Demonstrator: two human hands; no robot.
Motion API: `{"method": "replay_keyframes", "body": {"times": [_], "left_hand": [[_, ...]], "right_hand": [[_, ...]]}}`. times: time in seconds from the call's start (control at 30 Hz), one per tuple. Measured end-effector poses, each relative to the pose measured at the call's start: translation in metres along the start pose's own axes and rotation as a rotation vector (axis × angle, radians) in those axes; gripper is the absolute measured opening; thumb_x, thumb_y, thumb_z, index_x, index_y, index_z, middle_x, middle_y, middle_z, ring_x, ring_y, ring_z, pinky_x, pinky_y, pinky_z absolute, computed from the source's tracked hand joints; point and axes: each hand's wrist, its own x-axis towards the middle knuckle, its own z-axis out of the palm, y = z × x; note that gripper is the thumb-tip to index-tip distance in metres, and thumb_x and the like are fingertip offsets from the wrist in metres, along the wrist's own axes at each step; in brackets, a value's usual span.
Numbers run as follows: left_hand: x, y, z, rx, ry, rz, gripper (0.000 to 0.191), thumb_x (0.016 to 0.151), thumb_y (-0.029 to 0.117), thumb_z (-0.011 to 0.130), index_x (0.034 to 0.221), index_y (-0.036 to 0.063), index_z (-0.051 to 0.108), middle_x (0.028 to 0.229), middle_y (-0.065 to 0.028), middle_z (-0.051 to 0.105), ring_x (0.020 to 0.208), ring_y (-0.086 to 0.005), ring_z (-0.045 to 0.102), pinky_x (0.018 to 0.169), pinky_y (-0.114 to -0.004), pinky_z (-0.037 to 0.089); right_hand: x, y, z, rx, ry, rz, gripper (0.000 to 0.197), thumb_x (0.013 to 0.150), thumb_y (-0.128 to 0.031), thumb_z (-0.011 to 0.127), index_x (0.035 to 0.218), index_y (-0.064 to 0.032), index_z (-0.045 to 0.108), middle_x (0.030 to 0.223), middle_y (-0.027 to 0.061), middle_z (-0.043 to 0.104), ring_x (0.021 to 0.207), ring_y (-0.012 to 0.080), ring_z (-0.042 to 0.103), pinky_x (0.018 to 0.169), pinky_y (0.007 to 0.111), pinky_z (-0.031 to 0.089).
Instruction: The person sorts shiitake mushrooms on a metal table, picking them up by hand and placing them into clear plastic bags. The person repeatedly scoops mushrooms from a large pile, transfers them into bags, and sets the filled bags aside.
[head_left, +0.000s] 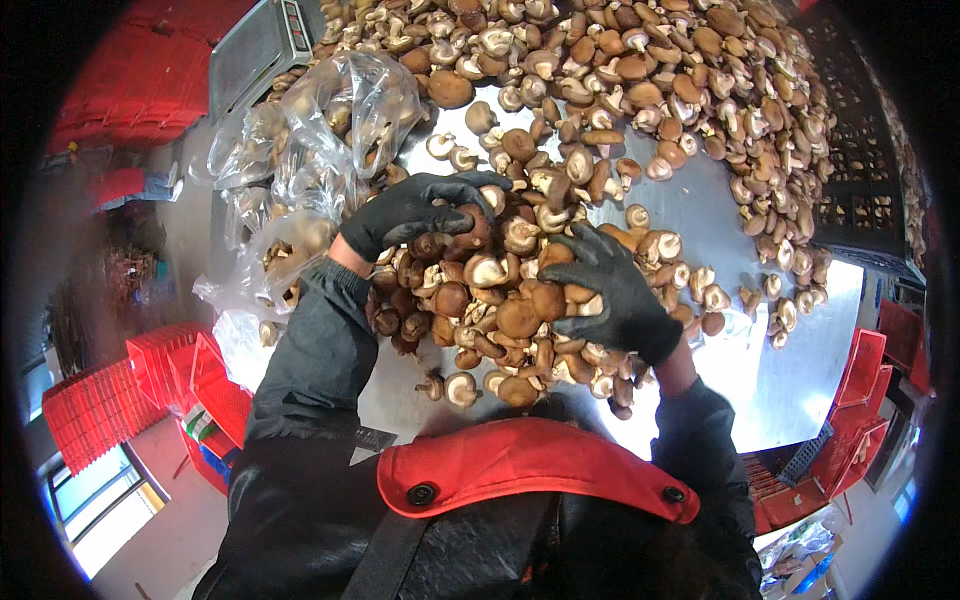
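Note:
A heap of brown shiitake mushrooms (517, 319) lies on the metal tabletop (697, 202) in front of me. My left hand (427, 210), in a black glove, curls its thumb and fingers around a few dark-capped mushrooms (472, 229) at the heap's far left. On the heap's right side rests my right hand (619, 292), also gloved in black. Its fingers are spread over the caps, and pale-stemmed mushrooms (589, 304) show between thumb and fingers. Whether it grips any of them is hidden by the glove.
Clear plastic bags (315, 142) of mushrooms stand at the left, near a weighing scale (255, 56). A larger mushroom pile (675, 60) covers the far side. A black crate (855, 150) is at right. Red crates (105, 405) stack at lower left.

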Motion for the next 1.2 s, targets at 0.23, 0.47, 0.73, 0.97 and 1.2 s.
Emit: {"method": "replay_keyframes", "body": {"times": [0.23,0.47,0.73,0.97,1.2], "left_hand": [[-0.060,-0.014,0.005,-0.001,0.206,-0.061,0.038,0.089,0.031,0.075,0.116,0.0047,0.070,0.129,-0.0047,0.064,0.115,-0.0162,0.058,0.102,-0.035,0.044],[-0.111,0.002,0.033,0.023,0.364,-0.017,0.039,0.091,0.026,0.072,0.122,0.0020,0.068,0.133,-0.0059,0.063,0.120,-0.0172,0.055,0.104,-0.034,0.042],[-0.131,0.005,0.049,-0.034,0.273,-0.055,0.037,0.089,0.023,0.073,0.122,0.0057,0.071,0.154,-0.0129,0.047,0.147,-0.0248,0.037,0.115,-0.039,0.032],[-0.130,-0.013,0.068,-0.443,0.308,0.023,0.040,0.094,0.025,0.070,0.124,-0.0008,0.063,0.123,-0.0110,0.066,0.117,-0.0188,0.060,0.105,-0.034,0.044],[-0.133,-0.047,0.080,-0.715,0.300,0.187,0.038,0.095,0.021,0.070,0.123,-0.0008,0.058,0.107,-0.0051,0.065,0.096,-0.0161,0.062,0.093,-0.031,0.048]], "right_hand": [[-0.061,-0.061,0.029,-0.261,0.100,0.160,0.062,0.076,-0.034,0.080,0.133,-0.0190,0.064,0.157,0.0168,0.040,0.148,0.0434,0.029,0.117,0.058,0.025],[-0.099,-0.031,0.027,-0.150,0.470,0.275,0.067,0.085,-0.028,0.075,0.147,-0.0146,0.052,0.156,0.0139,0.043,0.147,0.0340,0.036,0.119,0.048,0.030],[-0.092,-0.016,0.019,-0.020,0.604,0.309,0.055,0.089,-0.011,0.071,0.141,-0.0042,0.055,0.148,0.0182,0.052,0.139,0.0320,0.047,0.116,0.042,0.036],[-0.103,-0.032,0.025,-0.071,0.617,0.509,0.053,0.088,-0.010,0.072,0.139,-0.0056,0.058,0.145,0.0148,0.056,0.133,0.0287,0.053,0.109,0.038,0.043],[-0.137,-0.034,0.035,-0.122,0.594,0.446,0.052,0.089,-0.005,0.070,0.139,-0.0064,0.058,0.147,0.0130,0.055,0.134,0.0254,0.053,0.107,0.037,0.044]]}}
